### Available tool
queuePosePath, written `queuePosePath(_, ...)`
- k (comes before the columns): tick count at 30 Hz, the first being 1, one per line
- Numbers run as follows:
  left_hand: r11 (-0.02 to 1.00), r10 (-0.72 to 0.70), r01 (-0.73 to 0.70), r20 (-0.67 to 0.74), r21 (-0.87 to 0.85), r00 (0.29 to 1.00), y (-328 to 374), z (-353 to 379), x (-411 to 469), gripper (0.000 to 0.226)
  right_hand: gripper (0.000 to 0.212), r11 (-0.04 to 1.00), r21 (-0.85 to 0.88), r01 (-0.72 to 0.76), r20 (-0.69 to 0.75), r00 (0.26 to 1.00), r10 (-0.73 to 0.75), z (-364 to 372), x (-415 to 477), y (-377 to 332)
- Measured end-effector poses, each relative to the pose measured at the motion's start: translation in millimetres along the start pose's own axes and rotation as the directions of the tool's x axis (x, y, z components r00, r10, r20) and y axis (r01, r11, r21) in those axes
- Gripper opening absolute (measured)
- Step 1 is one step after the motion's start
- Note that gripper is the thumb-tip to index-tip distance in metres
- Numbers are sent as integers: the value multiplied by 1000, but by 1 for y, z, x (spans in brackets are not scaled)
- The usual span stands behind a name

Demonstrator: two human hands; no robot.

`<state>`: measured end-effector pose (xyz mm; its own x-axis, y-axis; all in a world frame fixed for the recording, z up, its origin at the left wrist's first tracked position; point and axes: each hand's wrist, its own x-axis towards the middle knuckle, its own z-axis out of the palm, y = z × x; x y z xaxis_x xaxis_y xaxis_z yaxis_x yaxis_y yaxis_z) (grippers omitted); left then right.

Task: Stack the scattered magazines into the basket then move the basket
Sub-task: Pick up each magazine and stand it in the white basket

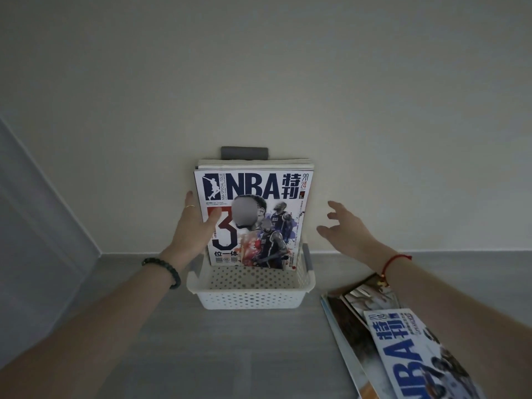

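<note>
The basket is white plastic, dotted all over with small round holes, with grey handles. The front magazine has a white cover with navy "NBA" lettering, a large navy 3 on a red block, and orange and purple splashes. The magazines on the floor show blue lettering on white. The floor is grey, the wall cream. One wrist bears a dark green beaded bracelet, the other a red cord.

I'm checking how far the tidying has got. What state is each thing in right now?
white basket: on the floor against the wall, magazines standing in it.
front NBA magazine: upright in the basket, leaning back.
left hand: gripping that magazine's left edge.
right hand: open, empty.
loose magazines: on the floor, not yet stacked.
</note>
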<state>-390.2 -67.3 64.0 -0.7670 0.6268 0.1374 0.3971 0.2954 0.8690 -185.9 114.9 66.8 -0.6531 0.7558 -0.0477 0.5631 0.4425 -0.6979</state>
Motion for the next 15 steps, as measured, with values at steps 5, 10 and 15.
queuePosePath(5, 983, -25, 5, -105, -184, 994, 32, -10, 25, 65, 71, 979, 193, 72, -16, 997, -70, -11, -5, -15)
queuePosePath(10, 927, -232, 194, -84, -319, 969, 47, -11, 56, 68, 67, 870, 493, -8, -89, 994, 59, -8, 15, -59)
queuePosePath(15, 881, -316, 273, -51, -386, 948, 47, -7, 73, 47, 46, 718, 672, -179, -83, 946, 314, -2, 50, -83)
